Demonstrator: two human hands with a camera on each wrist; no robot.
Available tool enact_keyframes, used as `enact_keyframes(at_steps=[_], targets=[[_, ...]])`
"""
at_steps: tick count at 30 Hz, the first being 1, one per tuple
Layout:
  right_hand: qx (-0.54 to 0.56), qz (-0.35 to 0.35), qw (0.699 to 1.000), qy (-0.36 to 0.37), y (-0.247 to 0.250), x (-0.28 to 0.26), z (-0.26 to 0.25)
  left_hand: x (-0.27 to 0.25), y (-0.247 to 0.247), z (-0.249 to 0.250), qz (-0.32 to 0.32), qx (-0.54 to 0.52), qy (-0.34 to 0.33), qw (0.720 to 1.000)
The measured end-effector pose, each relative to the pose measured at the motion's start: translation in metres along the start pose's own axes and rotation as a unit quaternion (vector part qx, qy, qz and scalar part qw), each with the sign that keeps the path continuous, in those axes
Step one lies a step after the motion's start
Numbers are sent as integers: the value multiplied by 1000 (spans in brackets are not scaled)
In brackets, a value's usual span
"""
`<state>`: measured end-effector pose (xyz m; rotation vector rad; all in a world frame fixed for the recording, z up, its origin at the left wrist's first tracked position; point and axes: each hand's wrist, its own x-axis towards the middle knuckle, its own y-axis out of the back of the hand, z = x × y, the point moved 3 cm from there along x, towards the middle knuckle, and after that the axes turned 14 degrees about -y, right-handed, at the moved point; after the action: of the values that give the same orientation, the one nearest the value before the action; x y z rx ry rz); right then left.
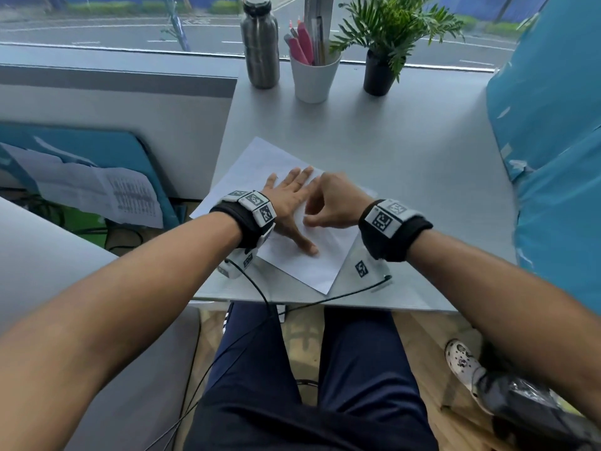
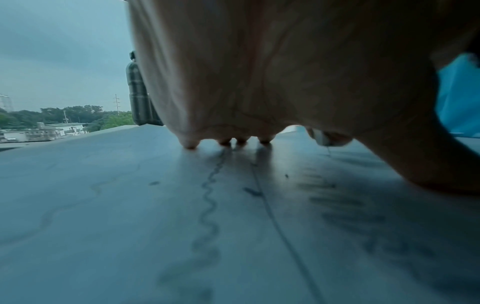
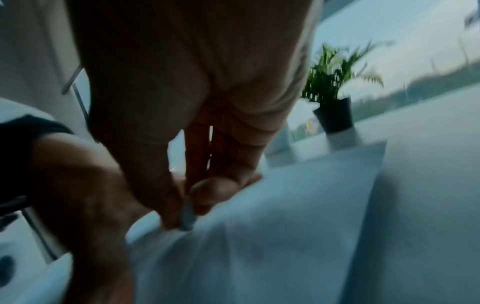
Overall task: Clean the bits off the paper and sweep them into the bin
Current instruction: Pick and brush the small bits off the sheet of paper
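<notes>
A white paper sheet (image 1: 260, 161) lies at an angle on the grey desk (image 1: 406, 141). My left hand (image 1: 289, 203) lies flat on it with fingers spread, pressing it down. My right hand (image 1: 328, 206) sits just to its right, with thumb and finger pinching a small grey-white eraser (image 3: 187, 218) against the sheet. In the left wrist view the paper (image 2: 130, 205) shows faint pencil scribbles and a few small dark bits (image 2: 253, 192). No bin is clearly in view.
A steel bottle (image 1: 261, 43), a white cup of pens (image 1: 313, 76) and a potted plant (image 1: 379, 71) stand along the desk's far edge. A blue padded panel (image 1: 553, 157) borders the right side. A dark plastic-wrapped object (image 1: 536, 415) sits on the floor at lower right.
</notes>
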<state>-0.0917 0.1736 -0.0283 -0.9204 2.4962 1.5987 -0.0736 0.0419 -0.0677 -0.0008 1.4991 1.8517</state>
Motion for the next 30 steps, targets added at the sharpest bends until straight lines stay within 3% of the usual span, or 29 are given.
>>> enact_keyframes(at_steps=[7, 13, 21, 27, 30], targets=[[-4, 120, 988, -99, 45, 31, 41, -1, 0, 1, -1, 14, 3, 1000], [-29, -37, 999, 3, -5, -22, 10, 1, 0, 0, -11, 16, 5, 1000], [-4, 91, 993, -79, 43, 8, 55, 1, 1, 1, -18, 13, 12, 1000], [-32, -35, 999, 21, -4, -31, 17, 2, -1, -1, -11, 17, 11, 1000], [-14, 24, 999, -19, 17, -12, 39, 3, 0, 1, -15, 17, 7, 1000]])
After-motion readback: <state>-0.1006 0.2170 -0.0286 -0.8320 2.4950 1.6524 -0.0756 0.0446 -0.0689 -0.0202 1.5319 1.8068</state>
